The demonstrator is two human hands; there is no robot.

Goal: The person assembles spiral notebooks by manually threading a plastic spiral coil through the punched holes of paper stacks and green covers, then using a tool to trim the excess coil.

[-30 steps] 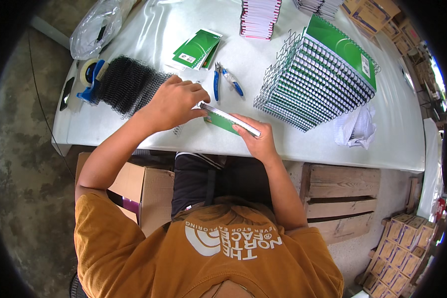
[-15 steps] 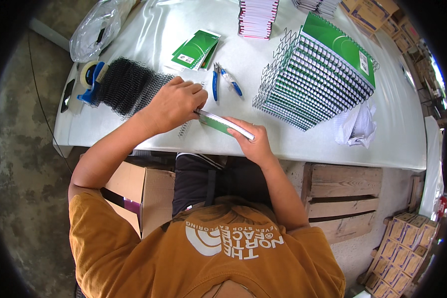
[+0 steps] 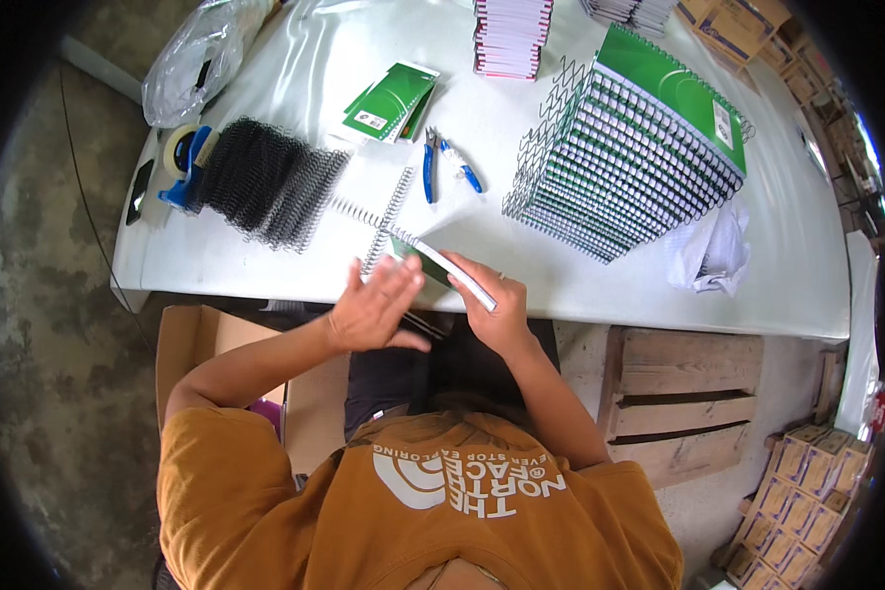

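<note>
My right hand (image 3: 494,303) grips a thin notebook (image 3: 454,273) with a green cover, held tilted with its white edge up. A dark wire coil (image 3: 356,210) sticks out from the far left end of the notebook, in line with its edge. My left hand (image 3: 374,303) is just below that end, fingers spread, slightly blurred and holding nothing; whether its fingertips touch the cover I cannot tell. Another loose coil (image 3: 396,197) lies crosswise there on the table. A heap of black coils (image 3: 256,182) is to the left. Blue-handled cutters (image 3: 430,169) lie beyond my hands.
The white table (image 3: 580,295) bears a tall stack of spiral-bound green notebooks (image 3: 629,147), green covers (image 3: 388,103), a stack of booklets (image 3: 509,39), a blue tape dispenser (image 3: 179,177), a phone (image 3: 140,189) and a plastic bag (image 3: 202,64). A cardboard box (image 3: 315,413) stands below.
My left hand has come away from the notebook's far end, moved down toward me and spread its fingers. The coil at that end now shows. My right hand keeps its grip.
</note>
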